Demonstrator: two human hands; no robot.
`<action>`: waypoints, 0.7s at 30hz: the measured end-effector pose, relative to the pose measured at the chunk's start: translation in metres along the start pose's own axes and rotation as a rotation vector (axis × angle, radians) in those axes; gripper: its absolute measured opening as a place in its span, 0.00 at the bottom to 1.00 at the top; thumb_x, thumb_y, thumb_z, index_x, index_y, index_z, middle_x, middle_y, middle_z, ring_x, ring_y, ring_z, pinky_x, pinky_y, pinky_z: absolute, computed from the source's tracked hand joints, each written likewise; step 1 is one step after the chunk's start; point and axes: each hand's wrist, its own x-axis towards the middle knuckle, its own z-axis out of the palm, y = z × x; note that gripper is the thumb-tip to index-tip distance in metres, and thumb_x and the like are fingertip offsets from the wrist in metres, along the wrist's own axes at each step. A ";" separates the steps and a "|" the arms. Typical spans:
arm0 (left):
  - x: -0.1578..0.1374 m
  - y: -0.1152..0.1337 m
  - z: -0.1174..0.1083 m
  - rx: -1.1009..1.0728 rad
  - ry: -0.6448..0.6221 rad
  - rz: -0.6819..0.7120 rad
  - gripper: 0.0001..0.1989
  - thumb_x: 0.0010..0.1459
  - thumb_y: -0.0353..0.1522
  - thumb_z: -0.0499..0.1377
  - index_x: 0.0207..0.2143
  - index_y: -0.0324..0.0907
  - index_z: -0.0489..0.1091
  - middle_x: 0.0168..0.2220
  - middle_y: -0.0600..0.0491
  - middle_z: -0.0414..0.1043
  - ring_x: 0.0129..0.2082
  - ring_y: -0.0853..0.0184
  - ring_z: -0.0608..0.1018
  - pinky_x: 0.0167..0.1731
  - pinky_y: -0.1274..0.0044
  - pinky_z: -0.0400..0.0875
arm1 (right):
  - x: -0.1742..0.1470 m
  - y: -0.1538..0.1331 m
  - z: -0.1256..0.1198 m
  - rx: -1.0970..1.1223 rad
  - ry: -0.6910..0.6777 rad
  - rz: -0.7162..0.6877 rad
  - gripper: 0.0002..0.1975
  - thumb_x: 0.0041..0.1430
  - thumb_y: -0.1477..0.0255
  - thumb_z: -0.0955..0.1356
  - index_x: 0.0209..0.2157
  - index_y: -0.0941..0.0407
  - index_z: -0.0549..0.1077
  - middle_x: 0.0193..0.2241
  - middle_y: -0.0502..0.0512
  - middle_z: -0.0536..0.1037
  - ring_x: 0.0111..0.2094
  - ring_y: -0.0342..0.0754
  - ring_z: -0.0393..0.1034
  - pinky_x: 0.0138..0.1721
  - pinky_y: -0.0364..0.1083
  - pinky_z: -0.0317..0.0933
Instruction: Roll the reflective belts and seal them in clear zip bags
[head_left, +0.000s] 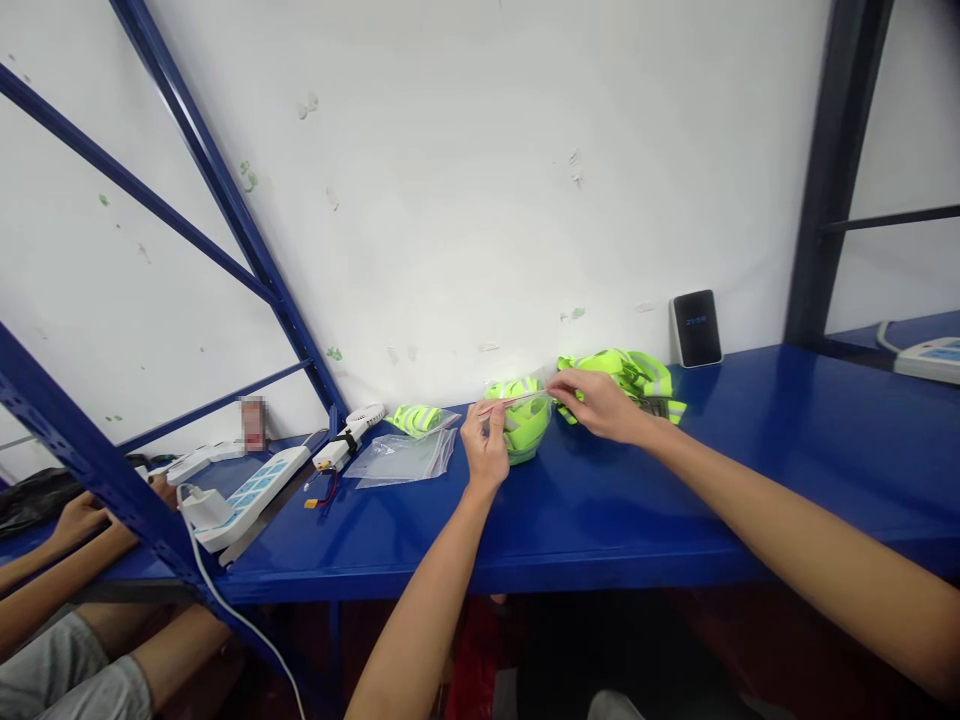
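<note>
My left hand (486, 432) and my right hand (596, 402) both pinch the top edge of a clear zip bag (525, 425) stuffed with a folded neon yellow-green vest, held just above the blue shelf (637, 500). The left fingers grip the bag's left end, the right fingers its right end. Behind the right hand lies a loose heap of neon vests (637, 375). To the left of the bag rest another bagged vest (418, 418) and a small stack of empty clear zip bags (405, 457).
A white power strip (251, 490) with its cable, a small white handheld fan (352, 430) and a yellow connector with wires lie at the left. A black device (696, 328) leans on the wall. Another person's hand (75, 520) and arm show at far left behind the blue rack post.
</note>
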 end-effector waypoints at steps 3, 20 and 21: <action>-0.001 0.002 -0.002 0.000 -0.034 0.043 0.19 0.65 0.41 0.48 0.38 0.41 0.75 0.38 0.48 0.75 0.41 0.62 0.75 0.45 0.71 0.67 | -0.001 -0.001 0.001 0.000 0.003 -0.002 0.09 0.65 0.71 0.60 0.36 0.56 0.71 0.29 0.54 0.74 0.28 0.47 0.66 0.31 0.45 0.59; -0.002 0.005 -0.002 0.079 -0.051 0.083 0.23 0.68 0.39 0.41 0.47 0.41 0.73 0.44 0.47 0.76 0.45 0.62 0.75 0.48 0.69 0.65 | -0.004 -0.011 0.005 0.086 0.014 0.125 0.13 0.64 0.64 0.61 0.35 0.56 0.74 0.22 0.51 0.73 0.23 0.45 0.64 0.27 0.44 0.57; -0.002 0.004 -0.002 0.095 -0.045 0.081 0.22 0.68 0.38 0.41 0.47 0.41 0.73 0.44 0.47 0.75 0.45 0.63 0.75 0.48 0.69 0.65 | -0.004 -0.010 0.005 0.093 -0.001 0.131 0.13 0.64 0.63 0.62 0.37 0.56 0.74 0.22 0.51 0.73 0.22 0.45 0.64 0.27 0.44 0.58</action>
